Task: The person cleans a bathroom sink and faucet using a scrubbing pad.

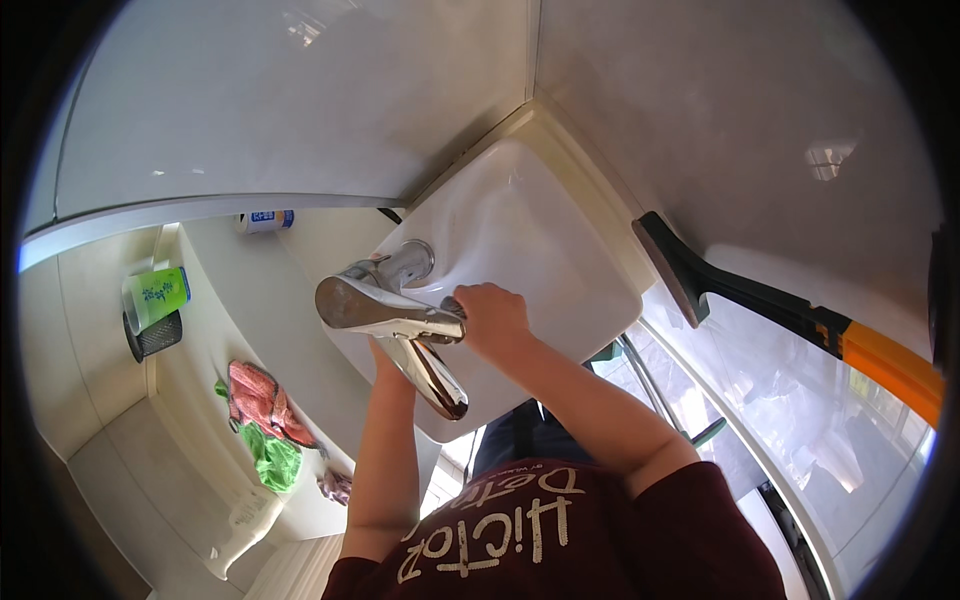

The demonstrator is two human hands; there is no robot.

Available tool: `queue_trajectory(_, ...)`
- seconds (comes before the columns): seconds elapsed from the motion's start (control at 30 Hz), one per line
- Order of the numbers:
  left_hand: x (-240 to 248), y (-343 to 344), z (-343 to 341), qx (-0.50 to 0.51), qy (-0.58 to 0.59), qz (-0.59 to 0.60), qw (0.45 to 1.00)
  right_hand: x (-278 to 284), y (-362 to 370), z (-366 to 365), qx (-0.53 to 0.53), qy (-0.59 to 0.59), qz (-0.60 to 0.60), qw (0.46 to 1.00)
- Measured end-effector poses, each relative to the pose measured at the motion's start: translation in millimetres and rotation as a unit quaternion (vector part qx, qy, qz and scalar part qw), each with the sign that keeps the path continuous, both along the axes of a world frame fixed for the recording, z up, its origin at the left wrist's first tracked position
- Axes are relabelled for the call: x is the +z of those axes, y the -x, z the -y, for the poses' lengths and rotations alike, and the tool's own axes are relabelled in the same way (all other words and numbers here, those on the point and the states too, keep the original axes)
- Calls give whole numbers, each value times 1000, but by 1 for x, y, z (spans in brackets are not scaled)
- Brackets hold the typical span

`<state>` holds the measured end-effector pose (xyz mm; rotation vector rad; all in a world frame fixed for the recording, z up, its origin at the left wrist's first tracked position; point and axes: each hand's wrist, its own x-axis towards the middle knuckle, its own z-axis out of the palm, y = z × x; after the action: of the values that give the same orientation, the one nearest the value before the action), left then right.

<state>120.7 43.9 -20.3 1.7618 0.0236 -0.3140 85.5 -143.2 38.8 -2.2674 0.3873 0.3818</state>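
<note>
Glossy pale walls (680,120) meet behind the far corner of the sink (570,290). Chrome faucet (375,305) sits on its left edge. Right hand (492,316): fingers curled around a small dark-grey thing (453,306), beside faucet. Left hand (384,362) mostly hidden behind faucet; can't tell my grip. Squeegee (672,268) near sink's right corner.

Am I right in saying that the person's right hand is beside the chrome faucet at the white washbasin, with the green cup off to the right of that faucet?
Not quite: the head view shows the green cup off to the left of the chrome faucet. The right hand is indeed beside it, at the white washbasin.
</note>
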Motion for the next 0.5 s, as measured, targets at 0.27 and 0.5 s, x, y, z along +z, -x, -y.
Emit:
queue_trajectory(0.27, 10, 1, -5, -86, -184, 91, 975, 4, -4, 13, -82, -61, 80, 991)
queue_trajectory(0.5, 33, 7, -5, 37, 85, -123, 988, -25, 18, -24, -217, -278, 30, 935)
